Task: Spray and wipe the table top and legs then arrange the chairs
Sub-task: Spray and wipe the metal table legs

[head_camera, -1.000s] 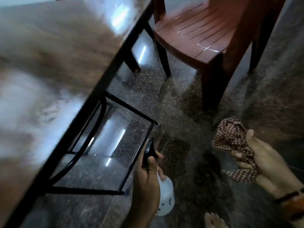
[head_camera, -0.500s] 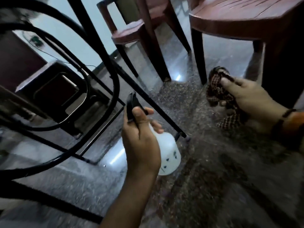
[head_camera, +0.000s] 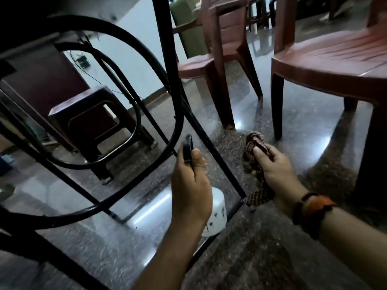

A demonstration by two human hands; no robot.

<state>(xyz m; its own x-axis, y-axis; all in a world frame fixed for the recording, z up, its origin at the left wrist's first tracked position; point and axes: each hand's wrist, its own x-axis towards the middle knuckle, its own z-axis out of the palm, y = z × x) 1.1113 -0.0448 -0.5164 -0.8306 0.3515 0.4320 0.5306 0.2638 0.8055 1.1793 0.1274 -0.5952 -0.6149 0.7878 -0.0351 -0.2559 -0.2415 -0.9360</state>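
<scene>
Table legs (head_camera: 211, 147), black metal bars and curved hoops, are filling the left and middle of the view, and both hands are working low beside them, close to the polished stone floor (head_camera: 272, 237). Nearest the camera, the left hand (head_camera: 191, 191) is wrapping around the neck of a white spray bottle (head_camera: 215, 214), its thumb lying along the black spray head (head_camera: 187, 149) and its fingers curling under toward the trigger (whether the trigger is actually being squeezed cannot be told). The nozzle is pointing up at the slanted leg bar just beyond it, which suggests the bottle is being held this way to wet that bar before wiping. Just to the right, the right hand (head_camera: 274, 168) is bunching a checked cloth (head_camera: 254, 162), thumb pressing on top and fingers closing round the wad, with a tail of fabric hanging down near the corner of the frame. The cloth is sitting just beside the same bar, seemingly ready to follow the spray. A beaded band with an orange patch (head_camera: 312, 208) is circling the right wrist.

Farther back, a dark stool (head_camera: 92, 120) is standing under the table behind the hoops. Beyond the bar, two reddish-brown plastic chairs (head_camera: 326, 59) are standing apart from the table, presumably pulled out to give room for the legs; arranging them looks to be a step not yet reached. A pale wall (head_camera: 142, 59) is closing the scene at the back left.
</scene>
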